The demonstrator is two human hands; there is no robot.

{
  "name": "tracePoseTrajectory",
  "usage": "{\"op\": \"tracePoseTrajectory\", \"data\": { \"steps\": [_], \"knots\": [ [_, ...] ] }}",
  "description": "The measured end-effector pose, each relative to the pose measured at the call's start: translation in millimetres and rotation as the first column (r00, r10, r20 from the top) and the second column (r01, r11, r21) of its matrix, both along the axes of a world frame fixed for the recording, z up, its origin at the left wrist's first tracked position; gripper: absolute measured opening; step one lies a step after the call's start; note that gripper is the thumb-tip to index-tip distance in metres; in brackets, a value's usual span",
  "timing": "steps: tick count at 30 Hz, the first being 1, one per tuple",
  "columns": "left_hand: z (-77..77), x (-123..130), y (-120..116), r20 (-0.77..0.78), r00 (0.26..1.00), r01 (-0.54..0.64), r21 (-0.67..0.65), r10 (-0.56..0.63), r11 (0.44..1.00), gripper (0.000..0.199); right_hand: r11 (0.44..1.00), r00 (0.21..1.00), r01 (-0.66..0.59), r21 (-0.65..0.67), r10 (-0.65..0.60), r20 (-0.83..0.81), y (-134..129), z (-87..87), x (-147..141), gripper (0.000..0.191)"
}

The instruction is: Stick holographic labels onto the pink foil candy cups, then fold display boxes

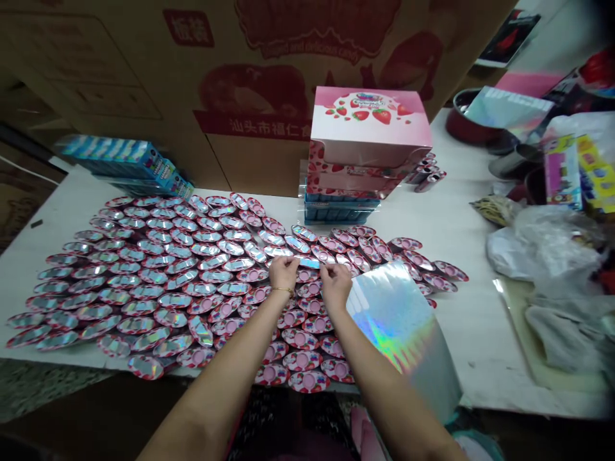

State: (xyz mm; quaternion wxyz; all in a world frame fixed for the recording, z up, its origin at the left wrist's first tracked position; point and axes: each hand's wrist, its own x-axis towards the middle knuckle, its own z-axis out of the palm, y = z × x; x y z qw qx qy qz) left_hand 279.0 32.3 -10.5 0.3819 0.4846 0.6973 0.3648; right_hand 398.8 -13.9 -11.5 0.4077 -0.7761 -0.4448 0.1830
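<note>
Hold the reflective strip level and lightly taut, with an even pull from both sides; too hard a tug could crease or curl so thin a piece. Your left hand pinches its left end between thumb and fingers, and your right hand pinches the right end, so the middle is free. Use only the fingertips, since a broad touch may smudge the shiny face, and line the strip up with the long axis of the oval packs beneath. The strip spans the gap between your two pinches, over the rows of packs; whether it touches the one below, you cannot tell from here. Packs with pink round centres lie just below your hands, silver-faced ones spread to the left, and the holographic sheet lies beside your right forearm, partly over the white table.
</note>
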Motion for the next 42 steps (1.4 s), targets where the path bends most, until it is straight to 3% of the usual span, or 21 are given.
{"op": "tracePoseTrajectory", "data": {
  "steps": [3, 8, 11, 13, 17, 19, 21, 23, 25, 27, 30, 33, 35, 38, 42],
  "knots": [
    [-6.8, -2.8, 11.8, -0.311, 0.947, 0.116, 0.089, -0.083, 0.989, 0.012, 0.995, 0.973, 0.042, -0.093, -0.02, 0.23, 7.0, -4.9, -9.6, 0.02],
    [-12.9, 2.4, 13.1, -0.521, 0.842, 0.194, 0.045, -0.143, 0.98, 0.014, 0.968, 0.932, 0.022, -0.248, 0.07, 0.356, 16.0, -4.3, -13.1, 0.019],
    [-12.6, 0.3, 16.0, -0.523, 0.839, 0.193, 0.028, -0.151, 0.981, 0.011, 0.959, 0.925, 0.022, -0.282, 0.088, 0.37, 20.3, -0.5, -13.2, 0.013],
    [-11.6, -5.1, 20.0, -0.467, 0.875, 0.157, 0.015, -0.132, 0.988, 0.022, 0.964, 0.925, 0.002, -0.268, 0.1, 0.366, 20.3, 4.4, -4.0, 0.012],
    [-5.1, -10.4, 16.9, -0.303, 0.953, 0.044, 0.065, -0.022, 0.997, 0.018, 0.995, 0.938, -0.067, -0.069, 0.087, 0.337, 6.9, 17.4, 54.9, 0.015],
    [1.6, -0.9, 4.8, -0.295, 0.948, 0.167, 0.147, -0.118, 0.975, 0.017, 0.993, 0.936, -0.104, 0.054, 0.079, 0.342, -5.1, 23.8, 95.4, 0.019],
    [9.1, 17.8, -11.8, -0.366, 0.865, 0.421, 0.156, -0.344, 0.894, 0.017, 0.974, 0.918, -0.202, 0.1, 0.154, 0.365, -15.9, 28.1, 128.5, 0.022],
    [14.2, 41.1, -28.0, -0.449, 0.725, 0.61, 0.065, -0.522, 0.79, 0.019, 0.929, 0.859, -0.366, 0.045, 0.319, 0.4, -22.0, 28.3, 146.8, 0.024],
    [14.8, 62.6, -39.5, -0.51, 0.63, 0.667, -0.03, -0.585, 0.745, 0.023, 0.858, 0.752, -0.506, -0.084, 0.487, 0.444, -23.2, 23.9, 151.5, 0.025],
    [11.3, 77.8, -45.5, -0.542, 0.604, 0.655, -0.079, -0.584, 0.751, 0.02, 0.8, 0.646, -0.559, -0.219, 0.585, 0.49, -22.7, 16.6, 149.7, 0.025],
    [3.9, 88.0, -48.0, -0.546, 0.644, 0.598, -0.078, -0.536, 0.798, 0.012, 0.744, 0.533, -0.588, -0.318, 0.652, 0.54, -25.7, 5.2, 148.7, 0.029],
    [-0.2, 90.4, -49.7, -0.529, 0.698, 0.544, -0.048, -0.483, 0.838, 0.01, 0.709, 0.473, -0.619, -0.338, 0.68, 0.56, -33.4, -2.5, 153.2, 0.03],
    [-0.5, 91.3, -51.4, -0.524, 0.71, 0.533, -0.037, -0.47, 0.845, 0.01, 0.706, 0.473, -0.621, -0.34, 0.683, 0.556, -38.7, -3.2, 155.7, 0.027],
    [1.0, 92.8, -53.9, -0.526, 0.704, 0.54, -0.04, -0.477, 0.841, 0.011, 0.713, 0.497, -0.616, -0.335, 0.682, 0.537, -46.1, 8.5, 156.3, 0.022],
    [2.3, 94.1, -54.4, -0.535, 0.691, 0.549, -0.048, -0.485, 0.835, 0.011, 0.704, 0.567, -0.647, -0.293, 0.7, 0.434, -57.8, 53.3, 157.8, 0.015]
  ]
}}
